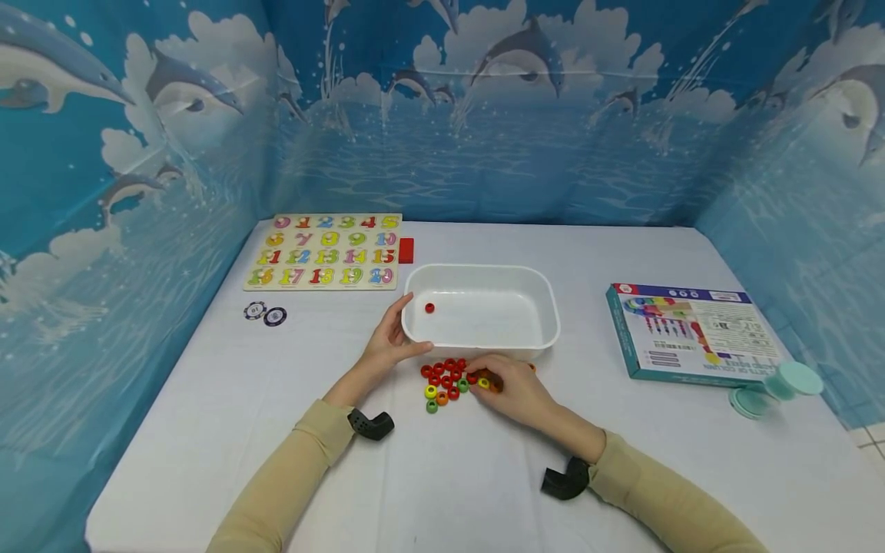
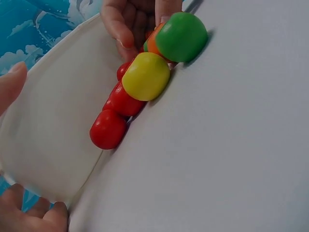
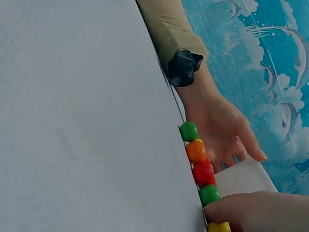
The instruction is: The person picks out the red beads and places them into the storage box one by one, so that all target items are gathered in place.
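The left hand (image 1: pixel 392 339) spans the near left corner of a white plastic tub (image 1: pixel 487 309), its thumb stretched along the near side and its other fingers along the left wall, extended and touching the tub. The right hand (image 1: pixel 513 389) reaches down into a cluster of beads on the table (image 1: pixel 415 476), just in front of the tub's near side. Its fingers are bent over the beads, and in the right wrist view the thumb touches a green bead (image 3: pixel 209 195); whether the fingers pinch one, I cannot tell.

Most of the beads visible to the left of the right hand are red beads (image 1: pixel 446 382), with a yellow bead (image 1: pixel 431 392), an orange bead (image 1: pixel 442 399) and green ones among them. More beads lie partly hidden beneath the right hand, and another shows just beyond its knuckles. One single red bead (image 1: pixel 429 308) sits inside the tub, toward its left end.

A number puzzle board (image 1: pixel 325 265) lies behind and left of the tub, with a red block (image 1: pixel 406 250) beside its right edge. Two round chips (image 1: pixel 275 316) lie below the board. On the right side are a flat toy box (image 1: pixel 698 338) and, near its front corner, a mint-green object (image 1: pixel 795 381). A dolphin-printed curtain (image 1: pixel 484 169) surrounds the table.
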Demonstrator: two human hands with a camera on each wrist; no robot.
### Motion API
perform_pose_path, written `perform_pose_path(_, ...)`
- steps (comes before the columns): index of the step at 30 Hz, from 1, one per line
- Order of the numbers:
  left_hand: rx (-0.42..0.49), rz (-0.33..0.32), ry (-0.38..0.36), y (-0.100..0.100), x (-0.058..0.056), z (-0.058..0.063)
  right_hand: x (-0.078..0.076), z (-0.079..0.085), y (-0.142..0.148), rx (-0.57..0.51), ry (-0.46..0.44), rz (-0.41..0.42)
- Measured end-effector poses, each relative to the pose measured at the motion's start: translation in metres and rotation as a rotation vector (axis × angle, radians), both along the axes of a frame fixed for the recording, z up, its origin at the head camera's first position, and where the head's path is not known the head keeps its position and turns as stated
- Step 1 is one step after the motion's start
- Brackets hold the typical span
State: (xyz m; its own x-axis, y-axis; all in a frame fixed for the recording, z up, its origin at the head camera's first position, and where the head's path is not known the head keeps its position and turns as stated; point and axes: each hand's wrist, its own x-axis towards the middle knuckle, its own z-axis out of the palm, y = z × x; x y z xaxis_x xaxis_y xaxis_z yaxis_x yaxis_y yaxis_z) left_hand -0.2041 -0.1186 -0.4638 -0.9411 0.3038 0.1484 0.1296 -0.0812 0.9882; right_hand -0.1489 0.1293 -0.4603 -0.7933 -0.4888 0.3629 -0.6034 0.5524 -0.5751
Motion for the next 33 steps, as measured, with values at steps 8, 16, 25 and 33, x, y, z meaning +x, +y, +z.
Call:
perform_pose_path(8, 0.013, 0.016, -0.004, 0.002, 0.004, 0.003, 0.000, 0.012, 0.002, -0.003, 0.055, 0.012)
perform_pose_path(16, 0.002, 0.005, 0.045, 0.006, 0.017, 0.020, -0.024, 0.100, -0.001, -0.067, 0.114, 0.209)
perform_pose_path(25, 0.012, 0.025, 0.054, 0.004, 0.004, -0.003, -0.120, 0.122, -0.026, -0.007, -0.276, 0.236)
perform_pose_path(33, 0.003, 0.029, 0.054, 0.005, 0.003, -0.005, -0.169, 0.069, -0.043, 0.031, -0.566, 0.208)
